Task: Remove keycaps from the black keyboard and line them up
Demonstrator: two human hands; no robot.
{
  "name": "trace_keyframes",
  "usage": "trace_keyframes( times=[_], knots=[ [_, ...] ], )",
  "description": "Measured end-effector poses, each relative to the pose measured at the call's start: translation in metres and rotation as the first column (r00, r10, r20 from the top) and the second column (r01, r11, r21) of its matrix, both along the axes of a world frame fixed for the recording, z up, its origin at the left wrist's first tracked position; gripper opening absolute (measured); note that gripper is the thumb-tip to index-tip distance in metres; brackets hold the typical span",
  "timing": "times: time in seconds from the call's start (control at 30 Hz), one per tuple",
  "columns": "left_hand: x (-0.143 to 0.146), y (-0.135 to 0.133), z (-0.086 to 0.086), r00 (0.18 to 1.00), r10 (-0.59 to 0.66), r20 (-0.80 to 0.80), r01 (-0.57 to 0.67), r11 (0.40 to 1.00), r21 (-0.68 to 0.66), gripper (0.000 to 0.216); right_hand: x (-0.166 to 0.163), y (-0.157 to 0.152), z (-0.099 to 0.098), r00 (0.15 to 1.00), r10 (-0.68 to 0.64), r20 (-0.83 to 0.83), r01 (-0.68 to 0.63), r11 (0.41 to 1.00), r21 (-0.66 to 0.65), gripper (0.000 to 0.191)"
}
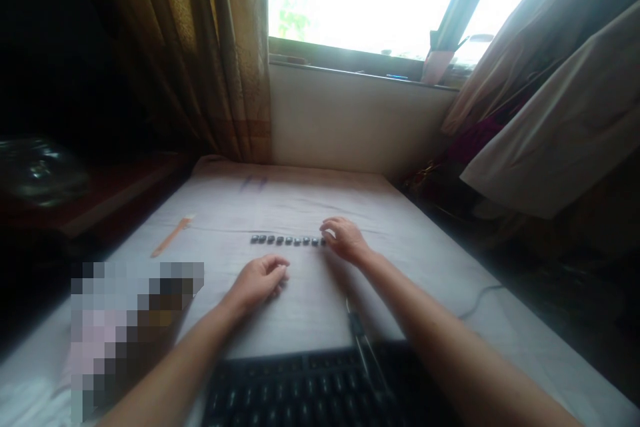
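Note:
A row of several small dark keycaps (pixel 286 240) lies on the white cloth (pixel 310 200) covering the table. My right hand (pixel 345 240) rests at the right end of the row, fingers curled and pinched at the last keycap. My left hand (pixel 260 280) lies on the cloth just below the row, fingers loosely curled, with nothing visible in it. A dark keyboard (pixel 320 390) sits at the near edge under my forearms, with a thin metal tool (pixel 363 340) lying across its top.
An orange brush (pixel 173 237) lies at the left on the cloth. A cable (pixel 480 300) trails off the right side. Curtains (pixel 220 47) hang behind, beside a bright window (pixel 365 0). A blurred patch covers the near left.

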State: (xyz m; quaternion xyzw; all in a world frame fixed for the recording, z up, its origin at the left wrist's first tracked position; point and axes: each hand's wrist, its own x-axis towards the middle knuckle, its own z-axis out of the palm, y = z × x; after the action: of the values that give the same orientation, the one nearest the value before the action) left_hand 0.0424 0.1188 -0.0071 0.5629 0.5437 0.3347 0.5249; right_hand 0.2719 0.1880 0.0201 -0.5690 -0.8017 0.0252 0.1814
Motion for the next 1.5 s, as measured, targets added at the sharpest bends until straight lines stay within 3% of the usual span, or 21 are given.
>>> trace_keyframes(
  times=[0.17, 0.4, 0.5, 0.6, 0.73, 0.93, 1.13, 1.23, 1.33, 1.4, 1.5],
  knots=[
    [0.000, -0.001, 0.000, 1.000, -0.002, 0.003, 0.002, 1.000, 0.015, 0.019, 0.029, -0.033, 0.016, 1.000, 0.004, -0.005, -0.004, 0.999, -0.052, 0.021],
    [-0.001, -0.004, 0.002, 1.000, -0.013, 0.005, 0.012, 0.998, 0.069, 0.021, 0.055, -0.110, 0.021, 0.960, 0.280, 0.027, -0.269, 0.941, -0.205, 0.032],
    [-0.001, -0.006, 0.002, 1.000, -0.021, 0.008, 0.020, 0.994, 0.103, 0.023, 0.055, -0.125, 0.019, 0.931, 0.355, 0.085, -0.328, 0.915, -0.237, 0.038],
    [-0.001, -0.008, 0.001, 1.000, -0.019, 0.006, 0.018, 0.990, 0.140, 0.024, 0.051, -0.129, 0.020, 0.922, 0.377, 0.091, -0.345, 0.904, -0.252, 0.032],
    [-0.002, -0.010, 0.001, 1.000, -0.011, -0.010, 0.012, 0.984, 0.176, 0.025, 0.045, -0.129, 0.023, 0.935, 0.354, 0.023, -0.339, 0.911, -0.236, 0.018],
    [-0.001, -0.011, 0.005, 0.999, -0.010, -0.033, 0.016, 0.980, 0.197, 0.030, 0.048, -0.128, 0.021, 0.944, 0.316, -0.097, -0.330, 0.917, -0.225, 0.015],
    [-0.002, -0.011, 0.003, 0.998, -0.008, -0.068, 0.022, 0.977, 0.211, 0.032, 0.072, -0.137, 0.019, 0.925, 0.108, -0.365, -0.165, 0.978, -0.129, 0.010],
    [-0.003, -0.009, 0.000, 0.995, -0.014, -0.098, 0.035, 0.974, 0.222, 0.033, 0.082, -0.149, 0.021, 0.852, 0.035, -0.522, -0.136, 0.978, -0.156, 0.017],
    [-0.006, -0.007, -0.004, 0.992, -0.023, -0.121, 0.051, 0.972, 0.230, 0.031, 0.085, -0.164, 0.023, 0.621, -0.106, -0.777, -0.184, 0.943, -0.276, 0.024],
    [-0.007, -0.006, -0.006, 0.990, -0.029, -0.137, 0.060, 0.971, 0.230, 0.031, 0.083, -0.172, 0.025, 0.454, -0.221, -0.863, -0.228, 0.908, -0.353, 0.027],
    [-0.009, -0.005, -0.008, 0.983, -0.030, -0.183, 0.074, 0.969, 0.238, 0.033, 0.080, -0.180, 0.025, 0.381, -0.307, -0.872, -0.277, 0.862, -0.424, 0.025]
  ],
)
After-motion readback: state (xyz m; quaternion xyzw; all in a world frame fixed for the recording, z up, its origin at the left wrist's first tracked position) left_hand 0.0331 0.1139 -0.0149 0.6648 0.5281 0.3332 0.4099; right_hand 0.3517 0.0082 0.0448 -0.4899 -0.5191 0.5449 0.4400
